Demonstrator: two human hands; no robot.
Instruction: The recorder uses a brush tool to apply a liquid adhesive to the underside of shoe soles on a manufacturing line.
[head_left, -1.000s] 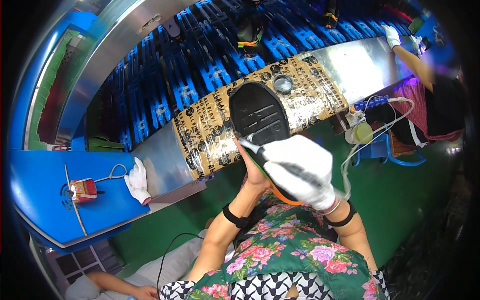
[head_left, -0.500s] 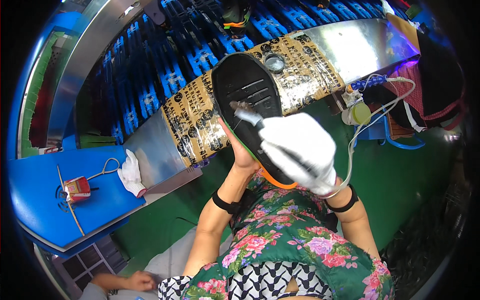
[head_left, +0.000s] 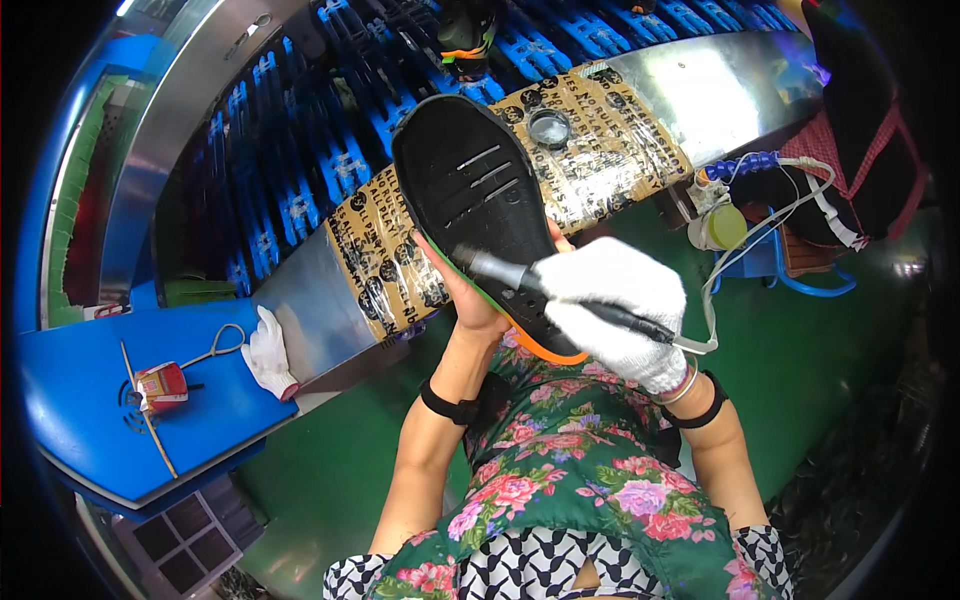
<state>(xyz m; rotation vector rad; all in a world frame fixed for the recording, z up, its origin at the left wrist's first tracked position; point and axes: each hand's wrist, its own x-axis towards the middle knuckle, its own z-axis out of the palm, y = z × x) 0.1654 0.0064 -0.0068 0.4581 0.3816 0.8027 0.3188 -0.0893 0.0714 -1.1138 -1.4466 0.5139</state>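
Note:
A black shoe sole [head_left: 465,170] with a green and orange rim is held over the padded bench edge, its inner face up. My bare left hand [head_left: 470,295] is closed round it from beneath, its fingers showing at both sides. My right hand [head_left: 620,305], in a white knit glove, grips a brush [head_left: 505,270] with a metal ferrule and a dark handle. The bristles are at the sole's surface near its left edge, below the raised slots. A pale hose [head_left: 708,345] leads off from the handle's rear end.
Beyond the cardboard-covered ledge [head_left: 390,255] runs a conveyor of blue slats [head_left: 345,165] carrying a dark shoe [head_left: 468,40]. A small round dish [head_left: 549,128] sits on the ledge. A white glove [head_left: 268,350] and a red box [head_left: 162,386] lie on the blue table [head_left: 75,400]. A lidded container [head_left: 722,228] stands at right.
The sole has shifted slightly left and up. The brush has moved down along it, away from the slots. Another person's hand at the lower left has gone out of view.

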